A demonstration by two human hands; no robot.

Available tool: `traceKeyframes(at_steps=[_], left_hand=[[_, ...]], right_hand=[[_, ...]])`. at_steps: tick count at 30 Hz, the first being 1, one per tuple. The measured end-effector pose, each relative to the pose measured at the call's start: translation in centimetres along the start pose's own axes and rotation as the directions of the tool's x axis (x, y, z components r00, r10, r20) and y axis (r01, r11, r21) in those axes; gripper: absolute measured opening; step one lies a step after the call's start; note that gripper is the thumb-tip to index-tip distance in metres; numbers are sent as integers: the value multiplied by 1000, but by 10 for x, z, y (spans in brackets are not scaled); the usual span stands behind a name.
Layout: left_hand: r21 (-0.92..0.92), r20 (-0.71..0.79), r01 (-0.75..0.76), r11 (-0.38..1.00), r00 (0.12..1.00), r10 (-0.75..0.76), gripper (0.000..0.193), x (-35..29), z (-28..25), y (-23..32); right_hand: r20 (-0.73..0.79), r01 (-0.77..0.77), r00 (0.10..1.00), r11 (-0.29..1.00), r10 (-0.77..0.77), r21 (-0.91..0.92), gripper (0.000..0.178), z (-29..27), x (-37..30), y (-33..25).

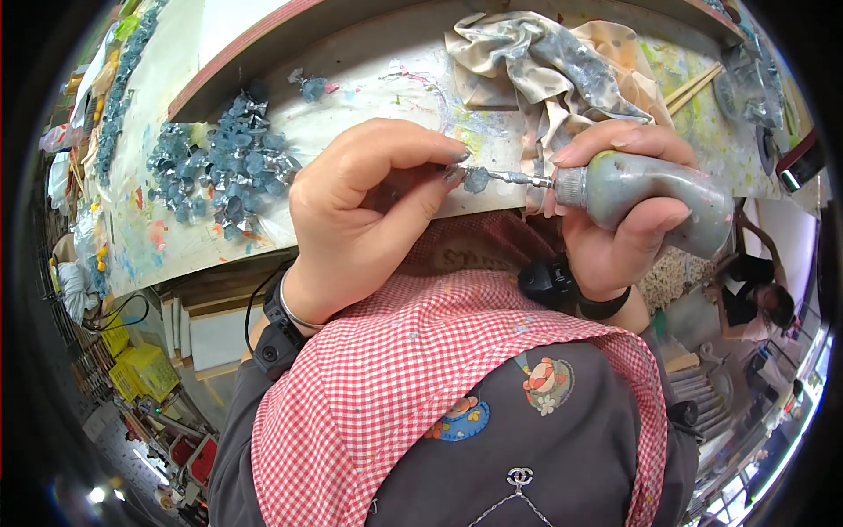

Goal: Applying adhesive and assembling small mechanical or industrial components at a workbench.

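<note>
My left hand (347,202) pinches a small blue-grey piece (475,180) between thumb and fingertips, over the table's near edge. Dark stains mark those fingertips. My right hand (606,250) is wrapped round a cloudy grey squeeze bottle (654,193), tilted on its side. Its thin metal nozzle (518,178) points left and meets the small piece; whether anything flows from the tip is too small to tell. A heap of similar blue-grey pieces with silvery foil bits (230,167) lies left of my left hand.
A wooden strip (224,70) runs along the paint-stained table (132,250) behind the heap. A stained, crumpled cloth (562,70) lies beyond the bottle, with thin wooden sticks (694,88) beside it. Yellow crates (145,371) stand low at left. Another person (764,299) is at far right.
</note>
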State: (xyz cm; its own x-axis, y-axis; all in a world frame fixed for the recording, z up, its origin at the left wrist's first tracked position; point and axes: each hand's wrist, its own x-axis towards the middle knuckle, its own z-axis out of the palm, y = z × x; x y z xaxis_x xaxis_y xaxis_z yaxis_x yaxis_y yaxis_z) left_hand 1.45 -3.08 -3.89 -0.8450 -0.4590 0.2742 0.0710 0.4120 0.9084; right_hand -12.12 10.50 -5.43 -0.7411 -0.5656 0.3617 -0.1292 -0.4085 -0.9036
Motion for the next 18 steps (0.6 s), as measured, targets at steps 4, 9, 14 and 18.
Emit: traceKeyframes(at_steps=[4,9,14,18], left_hand=[[-26,-17,60,998,998,-60,23,-1,1,2],[-24,-14,2,1000,1000,-3,23,-1,2,-2],[3,6,-14,1000,1000,14,24,0,1,-3],[12,16,-33,999,999,32,25,-1,1,-2]], right_hand=[[213,92,975,990,-67,-108,52,-7,4,-1],[213,115,974,979,-78,-167,52,-5,5,-1],[237,123,968,977,-80,-172,51,-5,6,0],[209,73,977,983,-36,-171,50,-2,3,-4]])
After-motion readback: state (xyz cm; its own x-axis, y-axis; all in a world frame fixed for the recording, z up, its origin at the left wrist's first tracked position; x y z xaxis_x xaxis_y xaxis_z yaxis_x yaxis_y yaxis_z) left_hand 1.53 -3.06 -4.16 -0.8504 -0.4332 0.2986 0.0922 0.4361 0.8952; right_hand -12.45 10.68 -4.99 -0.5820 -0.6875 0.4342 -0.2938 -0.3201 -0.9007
